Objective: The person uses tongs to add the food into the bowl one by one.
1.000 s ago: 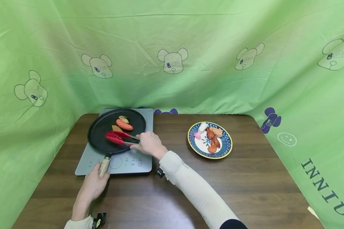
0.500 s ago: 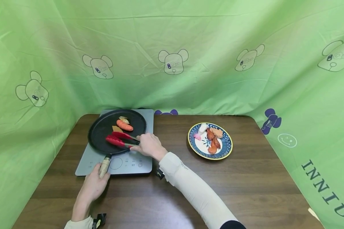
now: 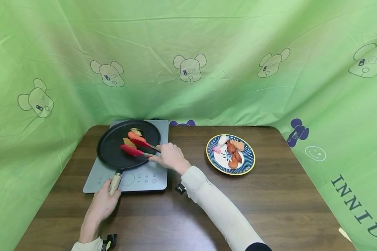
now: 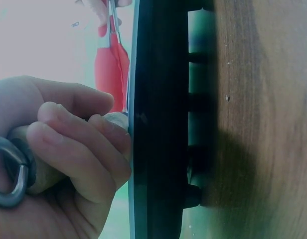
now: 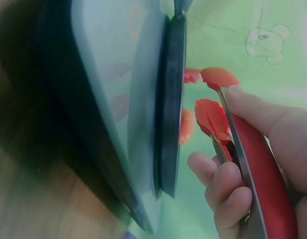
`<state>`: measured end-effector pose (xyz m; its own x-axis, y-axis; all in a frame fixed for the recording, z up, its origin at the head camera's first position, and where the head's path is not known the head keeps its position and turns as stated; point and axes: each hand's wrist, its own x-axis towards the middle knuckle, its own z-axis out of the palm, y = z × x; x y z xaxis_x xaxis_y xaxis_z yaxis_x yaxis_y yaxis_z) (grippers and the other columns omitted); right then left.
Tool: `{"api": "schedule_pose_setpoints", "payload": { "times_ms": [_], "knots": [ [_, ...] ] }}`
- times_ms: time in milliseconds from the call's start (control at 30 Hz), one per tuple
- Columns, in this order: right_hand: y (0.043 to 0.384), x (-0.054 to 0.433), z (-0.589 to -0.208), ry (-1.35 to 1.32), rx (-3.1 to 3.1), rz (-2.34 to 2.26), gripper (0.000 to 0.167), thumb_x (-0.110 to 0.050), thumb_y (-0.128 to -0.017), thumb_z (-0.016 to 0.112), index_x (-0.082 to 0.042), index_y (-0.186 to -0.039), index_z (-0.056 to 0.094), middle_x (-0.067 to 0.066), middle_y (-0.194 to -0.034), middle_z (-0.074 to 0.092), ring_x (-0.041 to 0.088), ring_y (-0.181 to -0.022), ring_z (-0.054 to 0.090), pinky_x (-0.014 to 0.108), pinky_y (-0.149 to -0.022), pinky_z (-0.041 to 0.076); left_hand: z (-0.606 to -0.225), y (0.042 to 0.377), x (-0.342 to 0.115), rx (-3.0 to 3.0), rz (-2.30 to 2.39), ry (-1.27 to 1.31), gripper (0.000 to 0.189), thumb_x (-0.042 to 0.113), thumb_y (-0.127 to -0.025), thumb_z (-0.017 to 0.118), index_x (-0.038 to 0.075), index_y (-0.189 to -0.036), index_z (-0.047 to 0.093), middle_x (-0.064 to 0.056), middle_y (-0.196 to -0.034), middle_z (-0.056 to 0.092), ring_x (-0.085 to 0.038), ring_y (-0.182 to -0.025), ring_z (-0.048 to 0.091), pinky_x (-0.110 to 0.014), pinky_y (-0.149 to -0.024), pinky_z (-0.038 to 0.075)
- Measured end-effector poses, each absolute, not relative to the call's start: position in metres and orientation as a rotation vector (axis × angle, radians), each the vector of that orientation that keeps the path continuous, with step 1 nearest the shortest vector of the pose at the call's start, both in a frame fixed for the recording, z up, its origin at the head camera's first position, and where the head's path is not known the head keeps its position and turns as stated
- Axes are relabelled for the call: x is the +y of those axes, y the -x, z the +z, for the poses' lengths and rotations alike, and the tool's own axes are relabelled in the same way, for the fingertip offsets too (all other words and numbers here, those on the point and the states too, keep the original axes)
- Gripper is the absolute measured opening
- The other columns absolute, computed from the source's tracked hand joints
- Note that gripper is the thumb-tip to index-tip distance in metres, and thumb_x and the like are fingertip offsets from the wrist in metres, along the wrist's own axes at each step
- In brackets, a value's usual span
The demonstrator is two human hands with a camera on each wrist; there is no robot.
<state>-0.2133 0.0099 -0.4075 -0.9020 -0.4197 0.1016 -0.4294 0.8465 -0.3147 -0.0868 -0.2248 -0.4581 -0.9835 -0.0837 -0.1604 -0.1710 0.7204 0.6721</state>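
Observation:
In the head view, a black frying pan (image 3: 110, 151) sits on a grey induction cooktop (image 3: 92, 181). My left hand (image 3: 103, 203) grips its light-coloured handle (image 3: 115, 182); the left wrist view shows curled fingers (image 4: 86, 149) around it. Red-tipped tongs (image 3: 131, 151) are held in my right hand (image 3: 171, 157), their arms spread over the pan. One tip overlaps an orange-red sausage (image 3: 133, 135); between the tips lies a tan flat piece (image 3: 128, 142). Beyond the sausage is a small pale-brown food piece (image 3: 136, 131). In the right wrist view, thumb and fingers wrap the tongs' red grip (image 5: 263, 174).
On the right of the wooden table (image 3: 270, 195) stands a blue-and-white patterned plate (image 3: 212, 161) holding several food pieces, brown, pink and white. A green printed curtain (image 3: 188, 101) surrounds the table's back and sides.
My right hand has shifted slightly right with the tongs, and their tips have spread apart, one now over the sausage. The left hand and pan stay in place.

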Motion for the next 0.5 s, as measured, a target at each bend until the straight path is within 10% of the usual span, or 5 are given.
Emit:
{"api": "schedule_pose_setpoints", "payload": {
  "times_ms": [300,500],
  "knots": [
    [0.211,0.042,-0.405,-0.608,-2.986,0.671,0.056,-0.051,-0.081,0.068,-0.015,-0.123,0.065,0.003,-0.07,0.057,0.014,-0.051,0.043,0.028,-0.044,0.033,-0.458,0.088,-0.225,2.783,1.098,0.231,0.059,0.021,-0.093,0.049,-0.006,-0.14,0.024,-0.027,-0.1,0.052,-0.025,-0.069,0.049,-0.034,-0.054,0.038],
    [0.205,0.078,-0.406,-0.535,-2.942,0.672,0.049,-0.054,-0.079,0.069,-0.016,-0.11,0.069,-0.002,-0.059,0.048,0.017,-0.053,0.047,0.031,-0.046,0.037,-0.458,0.088,-0.224,2.765,1.087,0.254,0.06,0.022,-0.094,0.049,-0.006,-0.141,0.022,-0.027,-0.102,0.051,-0.026,-0.069,0.048,-0.034,-0.054,0.037]
  ]
}}
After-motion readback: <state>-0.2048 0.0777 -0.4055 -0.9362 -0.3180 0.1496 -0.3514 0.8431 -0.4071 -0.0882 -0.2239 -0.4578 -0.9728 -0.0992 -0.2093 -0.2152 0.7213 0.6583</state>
